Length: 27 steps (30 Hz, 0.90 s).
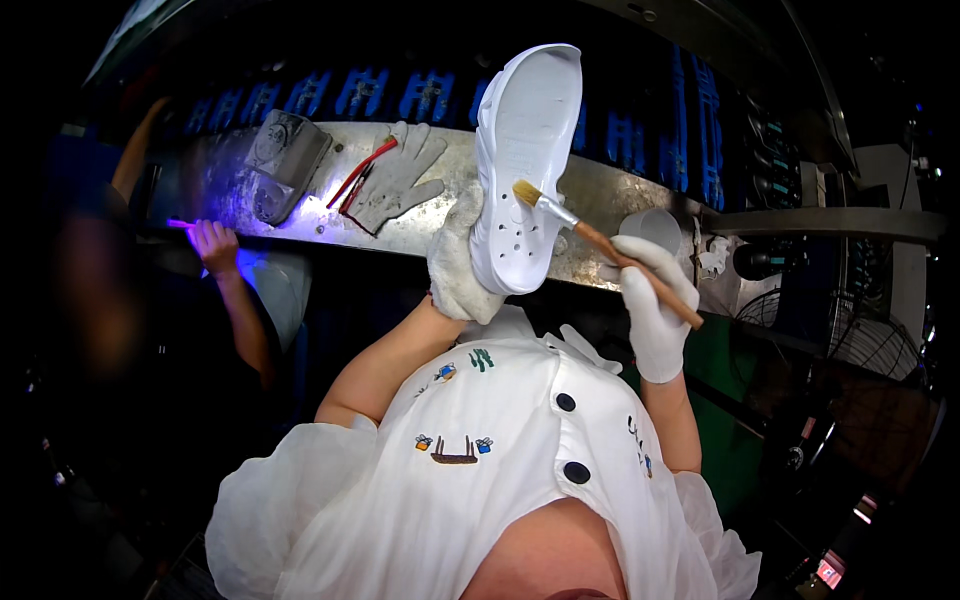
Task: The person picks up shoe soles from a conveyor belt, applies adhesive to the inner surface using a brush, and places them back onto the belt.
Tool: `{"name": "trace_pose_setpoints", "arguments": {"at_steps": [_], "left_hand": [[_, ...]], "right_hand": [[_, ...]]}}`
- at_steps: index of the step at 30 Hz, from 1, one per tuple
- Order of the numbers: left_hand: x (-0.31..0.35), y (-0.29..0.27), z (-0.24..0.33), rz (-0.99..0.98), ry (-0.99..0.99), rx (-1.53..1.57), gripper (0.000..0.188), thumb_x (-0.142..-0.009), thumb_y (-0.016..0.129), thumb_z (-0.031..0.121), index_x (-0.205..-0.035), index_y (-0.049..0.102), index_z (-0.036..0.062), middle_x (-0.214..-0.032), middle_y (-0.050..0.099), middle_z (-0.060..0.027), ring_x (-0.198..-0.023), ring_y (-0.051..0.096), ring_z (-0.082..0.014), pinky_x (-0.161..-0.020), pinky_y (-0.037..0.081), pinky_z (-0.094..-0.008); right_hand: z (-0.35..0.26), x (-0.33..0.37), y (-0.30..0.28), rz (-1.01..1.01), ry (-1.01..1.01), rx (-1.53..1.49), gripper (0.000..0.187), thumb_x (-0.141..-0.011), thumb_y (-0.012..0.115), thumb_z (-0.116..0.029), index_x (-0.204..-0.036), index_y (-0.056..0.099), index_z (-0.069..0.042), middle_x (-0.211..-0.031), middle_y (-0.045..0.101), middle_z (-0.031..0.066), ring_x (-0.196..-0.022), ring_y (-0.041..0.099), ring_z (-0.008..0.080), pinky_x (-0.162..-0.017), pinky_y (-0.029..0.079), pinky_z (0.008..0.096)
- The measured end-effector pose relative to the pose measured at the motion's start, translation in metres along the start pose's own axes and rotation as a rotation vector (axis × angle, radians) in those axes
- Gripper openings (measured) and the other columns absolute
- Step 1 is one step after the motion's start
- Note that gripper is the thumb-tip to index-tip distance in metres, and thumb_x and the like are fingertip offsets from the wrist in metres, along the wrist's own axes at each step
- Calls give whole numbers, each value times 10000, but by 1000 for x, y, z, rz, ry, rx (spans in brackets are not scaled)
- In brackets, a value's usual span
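A white shoe sole (528, 130) with small holes toward its near end is held up in front of me, heel end pointing away. My left hand (463, 262), in a white knitted glove, grips it from the left side near the holes. My right hand (655, 290), also gloved in white, is closed around the wooden handle of a paintbrush (590, 238). The brush's tan bristles are over the sole's face, beside the holes; whether they press on it I cannot tell.
A metal worktable (400, 240) runs across behind the shoe. On it lie a grey glove (405, 180), a red-handled tool (362, 172), a grey metal block (285, 160) and a round translucent cup (650, 228). A co-worker's hand (213, 246) is at left, and a fan (870, 335) at right.
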State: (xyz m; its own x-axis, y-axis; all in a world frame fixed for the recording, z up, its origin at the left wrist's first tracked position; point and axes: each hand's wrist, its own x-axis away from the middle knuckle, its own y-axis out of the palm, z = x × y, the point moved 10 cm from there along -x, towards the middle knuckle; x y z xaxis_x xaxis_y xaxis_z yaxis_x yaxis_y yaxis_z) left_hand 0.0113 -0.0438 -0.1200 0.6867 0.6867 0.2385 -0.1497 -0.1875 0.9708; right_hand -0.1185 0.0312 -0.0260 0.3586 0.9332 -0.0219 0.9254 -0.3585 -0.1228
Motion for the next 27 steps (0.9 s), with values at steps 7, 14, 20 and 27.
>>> {"name": "trace_pose_setpoints", "arguments": {"at_steps": [7, 14, 20, 27], "left_hand": [[-3, 13, 9, -14, 79, -147, 661, -872, 497, 476, -1359, 329, 63, -1222, 466, -263, -1059, 552, -358, -855, 524, -445], [-4, 17, 11, -142, 11, -46, 587, -906, 451, 413, -1364, 330, 65, -1287, 451, -189, -1132, 504, -328, -922, 455, -498], [-5, 6, 21, -105, 97, -42, 551, -908, 460, 372, -1341, 352, 49, -1227, 504, -182, -1073, 541, -334, -886, 472, -472], [-3, -6, 6, -48, 60, -214, 521, -909, 477, 310, -1333, 356, 33, -1244, 506, -169, -1123, 527, -298, -932, 461, -435]], "right_hand": [[-46, 13, 31, -307, -461, 414, 329, -700, 636, 55, -1022, 625, -16, -932, 609, 128, -783, 609, 247, -680, 488, 305], [-50, 17, 38, -365, -440, 595, 385, -651, 670, 23, -1007, 660, -124, -887, 596, 72, -789, 570, 241, -704, 458, 321], [-61, 14, 36, -486, -448, 615, 329, -650, 677, 8, -963, 674, -94, -874, 609, 78, -765, 581, 228, -686, 464, 310], [3, -9, -14, -69, 129, 29, 178, -772, 610, -3, -939, 670, 6, -831, 654, 83, -720, 595, 120, -645, 467, 224]]}}
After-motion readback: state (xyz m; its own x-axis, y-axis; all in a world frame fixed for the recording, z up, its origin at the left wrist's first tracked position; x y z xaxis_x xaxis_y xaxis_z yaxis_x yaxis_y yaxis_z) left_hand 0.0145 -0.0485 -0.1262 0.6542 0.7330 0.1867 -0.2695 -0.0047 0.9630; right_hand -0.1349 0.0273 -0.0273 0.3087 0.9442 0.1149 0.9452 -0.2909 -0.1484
